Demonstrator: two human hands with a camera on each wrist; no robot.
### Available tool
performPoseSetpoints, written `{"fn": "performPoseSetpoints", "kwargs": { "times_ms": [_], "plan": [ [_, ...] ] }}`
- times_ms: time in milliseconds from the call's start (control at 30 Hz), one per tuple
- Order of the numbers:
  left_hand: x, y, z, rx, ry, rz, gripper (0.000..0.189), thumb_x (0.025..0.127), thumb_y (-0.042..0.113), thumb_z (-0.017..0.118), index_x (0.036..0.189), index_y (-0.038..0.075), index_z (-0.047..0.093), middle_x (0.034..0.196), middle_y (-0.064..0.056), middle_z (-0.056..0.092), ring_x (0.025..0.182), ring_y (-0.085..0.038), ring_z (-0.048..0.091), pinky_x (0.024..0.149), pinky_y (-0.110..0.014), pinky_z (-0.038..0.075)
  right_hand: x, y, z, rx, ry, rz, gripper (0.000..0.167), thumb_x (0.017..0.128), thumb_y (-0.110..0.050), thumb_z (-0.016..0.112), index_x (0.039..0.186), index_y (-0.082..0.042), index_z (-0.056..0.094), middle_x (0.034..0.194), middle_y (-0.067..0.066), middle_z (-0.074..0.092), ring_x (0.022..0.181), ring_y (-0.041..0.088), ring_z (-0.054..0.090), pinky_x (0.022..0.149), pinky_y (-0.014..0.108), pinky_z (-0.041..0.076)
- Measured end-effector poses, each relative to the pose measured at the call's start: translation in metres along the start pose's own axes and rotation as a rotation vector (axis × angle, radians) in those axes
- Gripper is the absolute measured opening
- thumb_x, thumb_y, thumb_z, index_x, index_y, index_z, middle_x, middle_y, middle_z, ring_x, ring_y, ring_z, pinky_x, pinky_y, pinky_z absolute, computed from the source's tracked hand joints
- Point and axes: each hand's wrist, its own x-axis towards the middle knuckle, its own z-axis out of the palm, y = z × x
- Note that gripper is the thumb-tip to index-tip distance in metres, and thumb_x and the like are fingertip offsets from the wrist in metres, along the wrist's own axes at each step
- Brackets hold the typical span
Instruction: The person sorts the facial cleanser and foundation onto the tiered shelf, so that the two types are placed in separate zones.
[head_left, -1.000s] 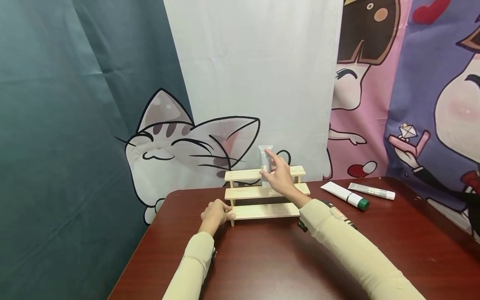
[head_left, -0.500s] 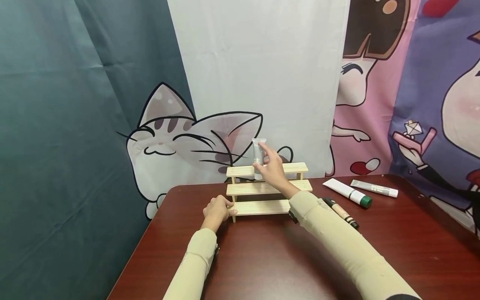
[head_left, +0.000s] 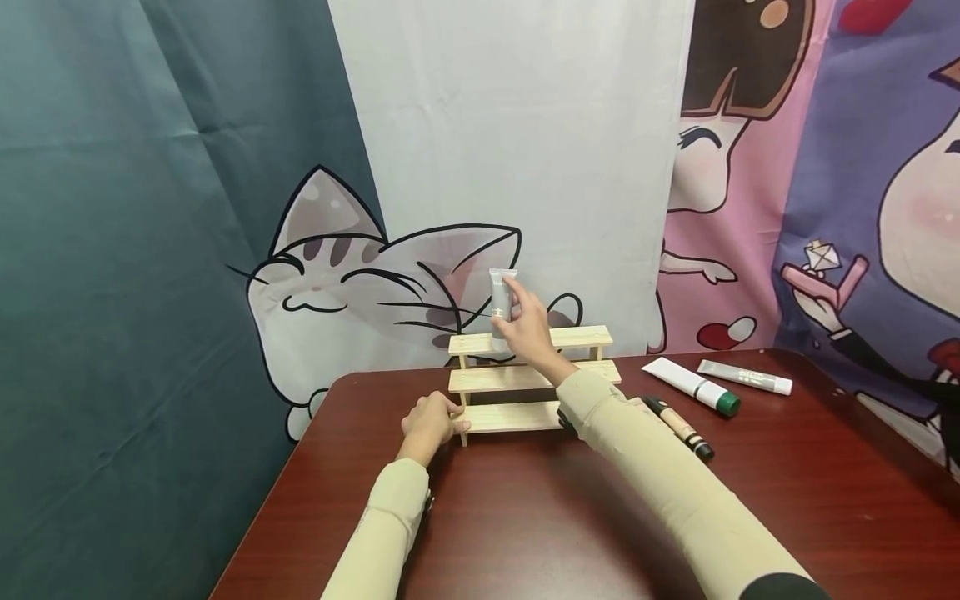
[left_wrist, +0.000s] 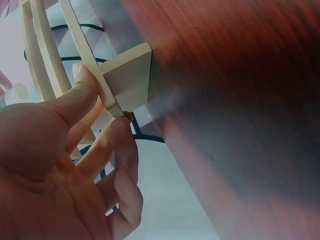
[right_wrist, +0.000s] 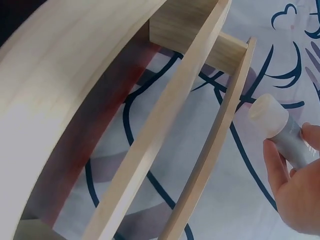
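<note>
A pale wooden three-step display rack (head_left: 498, 378) stands on the table in the head view. My left hand (head_left: 427, 427) pinches the left end of its lowest shelf, thumb on top and fingertips beneath, as the left wrist view confirms. In my right hand (head_left: 531, 330) is a grey squeeze tube (head_left: 501, 293), held upright between thumb and fingers with its crimped end up. Its white cap (right_wrist: 269, 116) points down and, in the right wrist view, shows beyond the edge of the top shelf (right_wrist: 212, 145). From the head, the tube overlaps the left part of that shelf.
To the right on the dark red table (head_left: 495, 517) lie a white tube with a green cap (head_left: 693, 387), a grey tube with a white cap (head_left: 744, 377) and a beige-and-black tube (head_left: 681, 427), partly behind the right sleeve. A printed curtain (head_left: 525, 150) hangs behind the table.
My right hand has carried the grey tube up and to the left, from in front of the rack's upper shelves to the top shelf's left part. The left hand keeps its grip on the rack.
</note>
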Motion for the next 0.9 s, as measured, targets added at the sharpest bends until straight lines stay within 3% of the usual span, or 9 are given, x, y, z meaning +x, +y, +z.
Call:
{"fn": "performPoseSetpoints", "kwargs": {
  "times_ms": [700, 900],
  "plan": [
    [-0.001, 0.005, -0.008, 0.002, 0.002, -0.012, 0.045, 0.077, 0.042, 0.081, 0.120, 0.032, 0.074, 0.124, -0.010, 0.068, 0.108, -0.034, 0.065, 0.080, -0.048, 0.052, 0.017, -0.002, 0.027, -0.028, -0.013, 0.026, 0.078, 0.087, 0.002, 0.072, 0.153, -0.022, 0.038, 0.115, 0.018, 0.051, 0.097, 0.030, 0.056, 0.079, 0.039, 0.056],
    [-0.002, 0.004, -0.004, 0.009, -0.015, -0.017, 0.043, 0.077, 0.041, 0.081, 0.119, 0.033, 0.074, 0.125, -0.010, 0.067, 0.109, -0.034, 0.065, 0.079, -0.049, 0.052, 0.012, 0.004, 0.033, -0.045, -0.013, 0.017, 0.075, 0.088, 0.003, 0.070, 0.152, -0.021, 0.039, 0.114, 0.018, 0.051, 0.098, 0.029, 0.053, 0.081, 0.041, 0.055]
  ]
}}
